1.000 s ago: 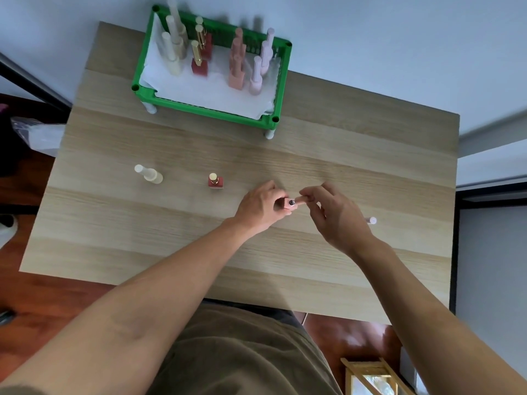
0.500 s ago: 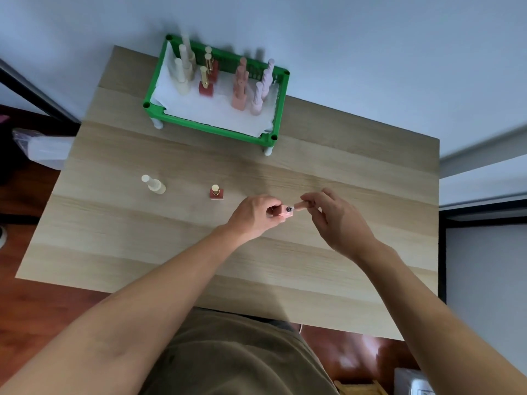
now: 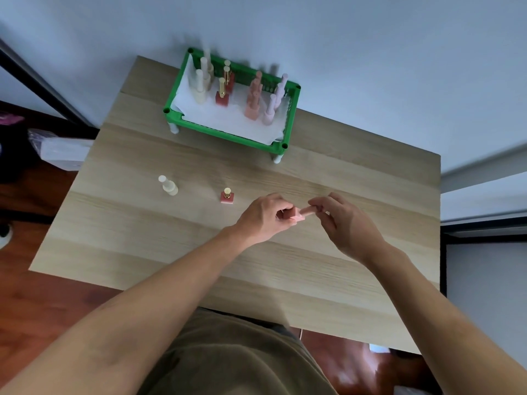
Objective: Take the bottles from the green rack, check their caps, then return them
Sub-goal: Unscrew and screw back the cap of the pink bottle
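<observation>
Two hands meeting over a wooden worktop (image 3: 313, 280). Left hand (image 3: 263, 216) in a clenched grip on one pink bottle (image 3: 295, 215); right hand (image 3: 340, 220) pinching its cap (image 3: 308, 210). Two bottles standing nearby: one cream (image 3: 168, 186), one red (image 3: 227, 195). Green rack (image 3: 228, 132) behind, bottles in four colour groups.

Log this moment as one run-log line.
phase: cap check | left hand: holds pink bottle | right hand: fingers on its cap | table: cream bottle, red bottle upright | green rack: rest
</observation>
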A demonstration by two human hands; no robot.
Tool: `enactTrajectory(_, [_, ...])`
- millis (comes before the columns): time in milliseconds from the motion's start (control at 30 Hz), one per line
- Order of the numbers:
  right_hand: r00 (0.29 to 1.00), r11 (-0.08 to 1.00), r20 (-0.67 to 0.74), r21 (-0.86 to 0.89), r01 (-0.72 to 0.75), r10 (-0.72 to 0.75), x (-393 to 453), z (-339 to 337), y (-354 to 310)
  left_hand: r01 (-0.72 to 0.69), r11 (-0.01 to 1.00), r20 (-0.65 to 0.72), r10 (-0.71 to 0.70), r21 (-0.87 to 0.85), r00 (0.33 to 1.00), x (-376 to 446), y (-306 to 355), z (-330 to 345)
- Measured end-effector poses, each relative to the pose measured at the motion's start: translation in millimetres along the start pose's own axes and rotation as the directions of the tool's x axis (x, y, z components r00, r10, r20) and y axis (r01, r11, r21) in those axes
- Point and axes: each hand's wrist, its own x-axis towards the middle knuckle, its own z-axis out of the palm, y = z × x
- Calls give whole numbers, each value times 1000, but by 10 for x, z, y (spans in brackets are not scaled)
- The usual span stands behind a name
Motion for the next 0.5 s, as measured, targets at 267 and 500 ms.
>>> enactTrajectory(267, [998,998,19,-17,-65,65,-1,-47,-43,-12,1000,5,12,4,1000,-14,40,-75])
enactTrajectory(500, [981,976,52,-123,-178,186,90,-84,-71,-37,999,14,38,-20,999,-20,120,-72])
